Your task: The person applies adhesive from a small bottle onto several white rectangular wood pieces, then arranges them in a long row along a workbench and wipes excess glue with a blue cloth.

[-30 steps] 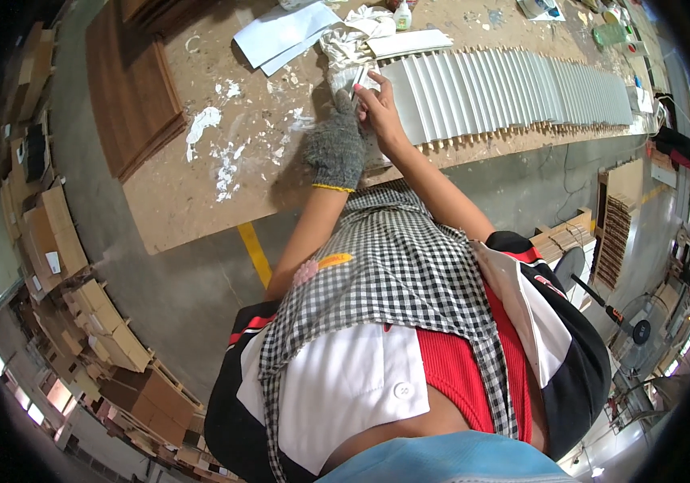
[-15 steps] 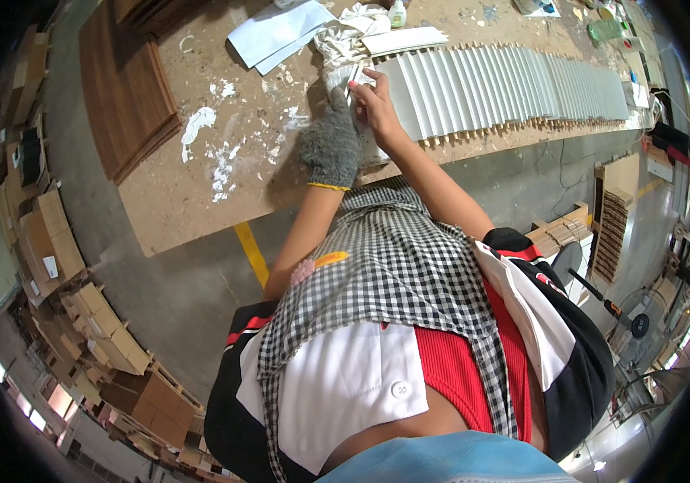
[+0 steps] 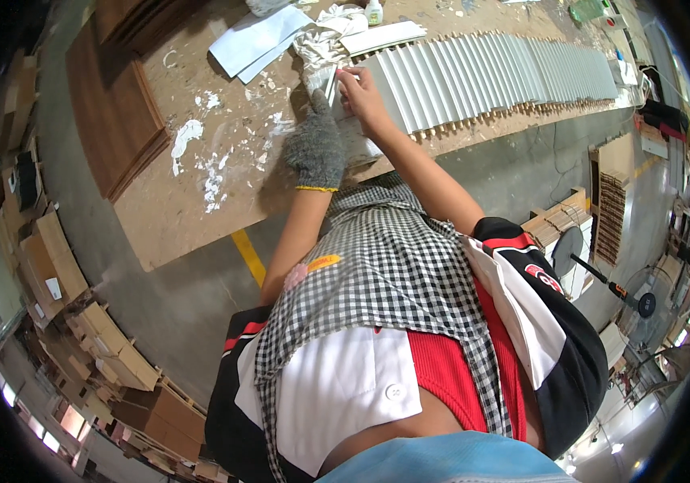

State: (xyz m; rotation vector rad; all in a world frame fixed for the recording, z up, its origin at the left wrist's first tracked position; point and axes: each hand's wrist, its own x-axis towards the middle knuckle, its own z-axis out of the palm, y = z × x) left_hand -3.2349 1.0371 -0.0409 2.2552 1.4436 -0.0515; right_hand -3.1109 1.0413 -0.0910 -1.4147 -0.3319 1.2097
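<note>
My left hand [image 3: 314, 151] wears a grey knit glove with a yellow cuff edge. Its thumb points away from me and presses along a narrow white slat [image 3: 330, 87], which it seems to grip; the other gloved fingers are mostly hidden. On the right, my bare right hand [image 3: 363, 98] has its fingers bent and pinched together at the slat's far end. Whatever is between those fingertips is too small to name. Just right of my hands begins a long row of white slats [image 3: 458, 84] leaning on one another, with light wooden pegs showing along both edges.
Paint-spotted worktable [image 3: 200, 201] under my hands. Beyond them are a crumpled white cloth [image 3: 321, 44], a small bottle [image 3: 373, 12], flat white boards [image 3: 384, 37] and pale sheets [image 3: 252, 44]. Brown panels [image 3: 115, 113] are stacked at the left; a fan [image 3: 644, 304] stands at the right.
The whole view has shifted slightly, moving the table's things left in the picture. My right fingers have curled in closer at the slat's far end; the gloved left hand keeps its hold.
</note>
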